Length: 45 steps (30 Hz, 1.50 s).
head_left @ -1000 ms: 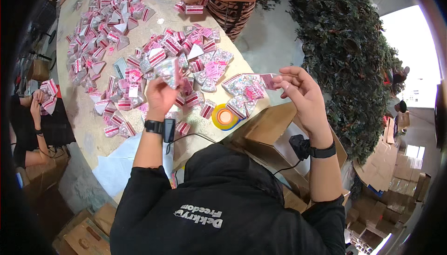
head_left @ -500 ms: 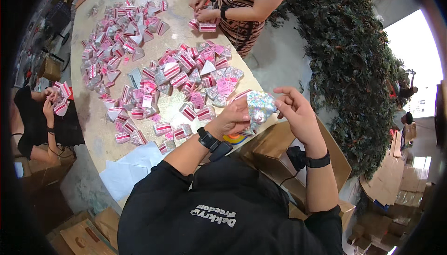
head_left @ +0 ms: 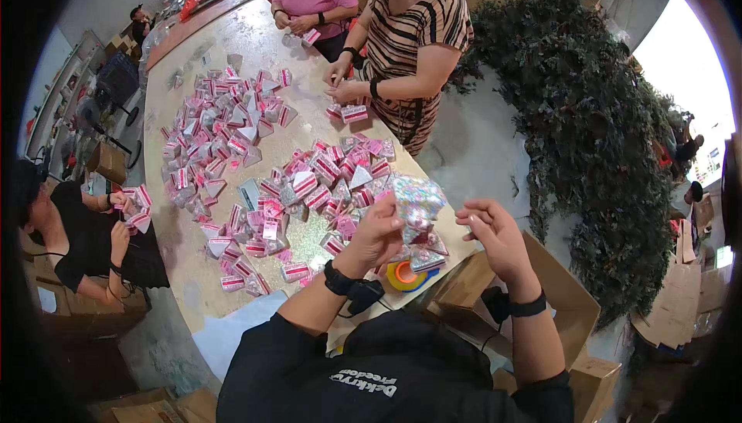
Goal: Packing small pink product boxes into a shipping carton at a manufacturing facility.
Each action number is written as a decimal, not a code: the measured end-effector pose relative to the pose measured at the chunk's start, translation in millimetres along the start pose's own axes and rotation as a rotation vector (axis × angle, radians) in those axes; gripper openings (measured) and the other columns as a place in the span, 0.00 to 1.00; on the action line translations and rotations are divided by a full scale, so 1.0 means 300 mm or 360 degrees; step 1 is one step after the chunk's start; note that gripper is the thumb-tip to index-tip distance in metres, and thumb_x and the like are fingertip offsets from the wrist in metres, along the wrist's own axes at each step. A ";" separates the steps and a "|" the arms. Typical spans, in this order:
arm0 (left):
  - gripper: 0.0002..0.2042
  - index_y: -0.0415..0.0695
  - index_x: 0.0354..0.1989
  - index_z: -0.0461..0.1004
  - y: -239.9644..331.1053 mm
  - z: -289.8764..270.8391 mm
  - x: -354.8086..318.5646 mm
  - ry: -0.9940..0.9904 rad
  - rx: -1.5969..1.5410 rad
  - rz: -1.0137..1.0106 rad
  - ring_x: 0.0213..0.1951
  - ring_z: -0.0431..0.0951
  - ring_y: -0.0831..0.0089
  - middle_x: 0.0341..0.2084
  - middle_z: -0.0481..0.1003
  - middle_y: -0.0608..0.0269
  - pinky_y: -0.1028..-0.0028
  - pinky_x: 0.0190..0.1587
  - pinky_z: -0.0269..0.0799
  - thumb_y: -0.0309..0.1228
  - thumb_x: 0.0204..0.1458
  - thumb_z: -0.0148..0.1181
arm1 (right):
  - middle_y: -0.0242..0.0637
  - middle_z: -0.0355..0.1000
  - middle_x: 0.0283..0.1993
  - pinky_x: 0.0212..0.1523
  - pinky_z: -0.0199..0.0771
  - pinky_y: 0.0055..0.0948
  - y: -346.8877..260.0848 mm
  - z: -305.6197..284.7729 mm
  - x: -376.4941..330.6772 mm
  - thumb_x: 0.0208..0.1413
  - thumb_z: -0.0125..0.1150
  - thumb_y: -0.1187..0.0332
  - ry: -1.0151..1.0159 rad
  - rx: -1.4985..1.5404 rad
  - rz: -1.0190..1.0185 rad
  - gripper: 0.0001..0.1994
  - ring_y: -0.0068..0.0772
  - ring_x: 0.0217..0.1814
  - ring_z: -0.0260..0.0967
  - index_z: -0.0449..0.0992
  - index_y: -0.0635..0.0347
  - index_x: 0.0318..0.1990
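From the head view, the left hand [head_left: 380, 231] is closed around a glittery packet [head_left: 416, 200], lifting it above the near corner of the desk [head_left: 185, 284]. The right hand [head_left: 493, 231] is half open beside it, thumb and fingers curled loosely, holding nothing that can be made out. Below the packet lie a few more packets and a tape roll [head_left: 404, 275] (yellow, orange core). Pink and silver packets [head_left: 232, 137] cover much of the long desk. Across it, two people handle packets; a third sits at the left with some in hand. A cardboard box [head_left: 541, 299] stands by the right arm, and dark foliage [head_left: 587, 129] fills the right side. Half a second ago both hands met on the packet; now the right hand has let go and moved aside.
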State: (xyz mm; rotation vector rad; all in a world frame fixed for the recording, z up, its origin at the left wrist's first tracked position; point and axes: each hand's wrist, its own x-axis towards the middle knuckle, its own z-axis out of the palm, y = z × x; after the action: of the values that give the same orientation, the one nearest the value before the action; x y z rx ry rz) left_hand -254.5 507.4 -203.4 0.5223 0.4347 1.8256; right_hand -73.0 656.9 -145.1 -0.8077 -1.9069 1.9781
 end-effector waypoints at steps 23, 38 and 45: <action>0.16 0.35 0.51 0.70 0.641 -0.515 0.134 0.1272 0.1242 0.1028 0.41 0.74 0.76 0.42 0.74 0.62 0.72 0.45 0.73 0.35 0.60 0.55 | 0.45 0.73 0.51 0.62 0.58 0.45 0.323 -0.004 -0.340 0.47 0.68 0.65 0.0259 -0.1748 -0.0398 0.24 0.46 0.61 0.65 0.72 0.60 0.53; 0.13 0.45 0.55 0.68 0.701 -0.461 -0.104 0.1220 0.2148 0.1116 0.42 0.74 0.72 0.46 0.71 0.60 0.68 0.44 0.75 0.25 0.63 0.51 | 0.43 0.74 0.47 0.60 0.58 0.44 0.338 -0.026 -0.308 0.48 0.66 0.67 0.0102 -0.1686 -0.0497 0.20 0.46 0.59 0.66 0.73 0.60 0.50; 0.18 0.37 0.50 0.71 0.870 -0.179 -0.438 0.1523 0.0970 0.1129 0.36 0.74 0.73 0.43 0.77 0.54 0.73 0.43 0.70 0.41 0.63 0.51 | 0.39 0.75 0.45 0.59 0.58 0.45 0.354 -0.037 -0.305 0.47 0.67 0.70 0.0051 -0.1649 -0.0568 0.19 0.46 0.57 0.66 0.74 0.61 0.49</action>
State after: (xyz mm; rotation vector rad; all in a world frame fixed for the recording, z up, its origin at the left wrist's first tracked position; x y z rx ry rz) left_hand -454.6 301.8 -126.5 0.1515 1.6535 2.5685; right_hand 26.0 605.3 -230.6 -0.6040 -2.7827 0.6807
